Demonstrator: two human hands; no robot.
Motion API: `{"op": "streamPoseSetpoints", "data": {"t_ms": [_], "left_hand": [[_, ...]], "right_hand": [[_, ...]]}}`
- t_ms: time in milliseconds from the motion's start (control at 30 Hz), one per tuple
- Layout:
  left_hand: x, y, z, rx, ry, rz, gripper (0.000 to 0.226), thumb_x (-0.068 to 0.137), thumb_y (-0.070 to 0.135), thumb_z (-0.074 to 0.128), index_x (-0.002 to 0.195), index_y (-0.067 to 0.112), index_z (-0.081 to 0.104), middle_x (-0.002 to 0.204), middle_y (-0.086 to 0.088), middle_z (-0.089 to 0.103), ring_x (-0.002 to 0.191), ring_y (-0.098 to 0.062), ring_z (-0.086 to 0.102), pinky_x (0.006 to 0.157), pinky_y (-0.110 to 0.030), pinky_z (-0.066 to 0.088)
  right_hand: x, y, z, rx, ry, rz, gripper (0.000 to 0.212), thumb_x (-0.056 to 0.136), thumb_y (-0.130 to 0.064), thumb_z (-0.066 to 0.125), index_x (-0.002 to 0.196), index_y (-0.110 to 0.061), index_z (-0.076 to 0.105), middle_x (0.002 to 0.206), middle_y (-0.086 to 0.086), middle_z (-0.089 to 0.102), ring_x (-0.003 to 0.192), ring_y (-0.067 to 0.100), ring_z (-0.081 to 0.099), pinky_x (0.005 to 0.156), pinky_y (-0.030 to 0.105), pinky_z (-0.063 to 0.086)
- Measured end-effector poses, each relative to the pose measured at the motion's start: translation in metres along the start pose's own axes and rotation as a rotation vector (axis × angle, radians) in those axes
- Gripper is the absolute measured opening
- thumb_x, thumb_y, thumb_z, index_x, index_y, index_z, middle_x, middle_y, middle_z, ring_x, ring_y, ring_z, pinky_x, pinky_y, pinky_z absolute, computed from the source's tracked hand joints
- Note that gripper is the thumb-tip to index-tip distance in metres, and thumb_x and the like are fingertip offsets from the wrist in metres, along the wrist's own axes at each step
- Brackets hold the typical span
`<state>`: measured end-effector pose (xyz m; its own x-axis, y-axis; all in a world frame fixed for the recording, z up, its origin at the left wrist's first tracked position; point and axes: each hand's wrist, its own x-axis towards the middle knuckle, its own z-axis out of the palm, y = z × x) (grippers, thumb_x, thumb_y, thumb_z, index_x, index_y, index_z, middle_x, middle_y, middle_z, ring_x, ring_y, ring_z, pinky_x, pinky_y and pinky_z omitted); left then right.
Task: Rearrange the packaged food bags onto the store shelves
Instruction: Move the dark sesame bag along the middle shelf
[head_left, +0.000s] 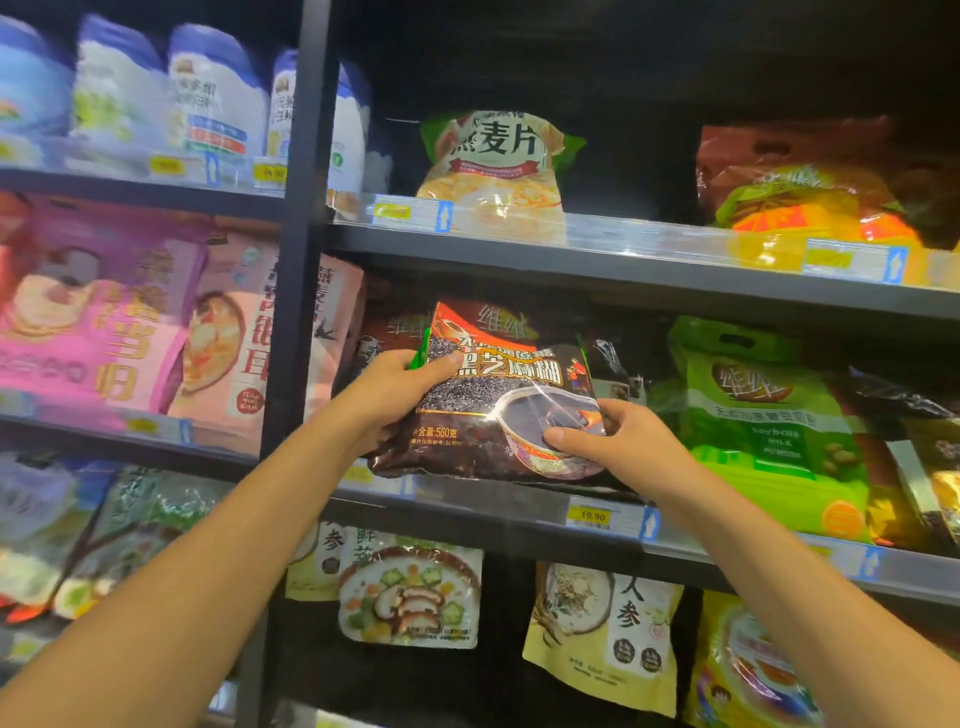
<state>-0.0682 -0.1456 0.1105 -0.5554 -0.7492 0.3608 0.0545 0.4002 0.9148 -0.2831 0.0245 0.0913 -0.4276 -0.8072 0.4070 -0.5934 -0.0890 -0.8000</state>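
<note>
A dark brown black-sesame food bag (493, 395) is held in front of the middle shelf (519, 512), tilted slightly. My left hand (400, 387) grips its upper left edge, thumb across the front. My right hand (618, 439) holds its lower right corner, thumb pressed on the picture of a bowl. Another bag of the same kind (387, 332) stands behind it on the shelf. A green soy-milk bag (763, 421) stands just to the right.
The upper shelf (597, 249) carries an oat bag (493, 166) and an orange-yellow bag (800, 197) with a dark gap between them. Pink bags (104, 312) fill the left bay beyond a black upright post (301, 260). Pale bags (602, 634) hang below.
</note>
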Motion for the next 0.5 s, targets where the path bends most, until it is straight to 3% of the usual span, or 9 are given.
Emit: {"op": "streamPoseSetpoints", "data": {"t_ms": [100,167,300,400,500], "left_hand": [[0.003,-0.002,-0.018,-0.002,0.048,-0.026,0.038,0.094,0.047,0.071,0.116,0.016,0.069,0.101,-0.004,0.081,0.091,-0.024,0.079,0.089,-0.043,0.062],[0.007,-0.004,-0.027,0.0,0.085,-0.041,0.039,0.094,0.047,0.07,0.118,0.016,0.068,0.105,-0.005,0.08,0.095,-0.027,0.077,0.094,-0.046,0.06],[0.021,-0.011,-0.04,0.023,0.146,-0.058,0.037,0.096,0.046,0.069,0.118,0.016,0.067,0.106,-0.006,0.078,0.093,-0.024,0.074,0.086,-0.04,0.058],[0.027,-0.013,-0.044,0.03,0.19,-0.059,0.036,0.098,0.041,0.068,0.122,0.013,0.064,0.105,-0.005,0.076,0.089,-0.022,0.072,0.076,-0.036,0.057],[0.036,-0.022,-0.044,-0.015,0.209,-0.068,0.025,0.101,0.028,0.067,0.118,0.012,0.06,0.102,-0.003,0.073,0.08,-0.013,0.066,0.064,-0.027,0.05]], "right_hand": [[0.019,-0.005,0.018,-0.019,-0.016,-0.006,0.036,0.079,-0.034,0.088,0.109,-0.026,0.069,0.091,-0.01,0.08,0.079,0.004,0.077,0.06,0.014,0.056],[0.032,-0.009,0.03,-0.042,-0.015,-0.001,0.037,0.077,-0.038,0.089,0.105,-0.03,0.066,0.094,-0.011,0.079,0.079,0.004,0.077,0.062,0.016,0.057],[0.055,-0.011,0.051,-0.095,-0.015,0.025,0.046,0.074,-0.043,0.091,0.108,-0.03,0.064,0.105,-0.008,0.076,0.09,0.009,0.074,0.074,0.025,0.059],[0.069,-0.008,0.064,-0.117,-0.028,0.054,0.046,0.074,-0.042,0.091,0.105,-0.031,0.058,0.107,-0.007,0.07,0.09,0.008,0.068,0.074,0.026,0.058],[0.084,0.0,0.078,-0.193,-0.027,0.11,0.09,0.061,-0.054,0.094,0.132,-0.018,0.054,0.125,0.001,0.066,0.107,0.021,0.067,0.093,0.044,0.059]]}}
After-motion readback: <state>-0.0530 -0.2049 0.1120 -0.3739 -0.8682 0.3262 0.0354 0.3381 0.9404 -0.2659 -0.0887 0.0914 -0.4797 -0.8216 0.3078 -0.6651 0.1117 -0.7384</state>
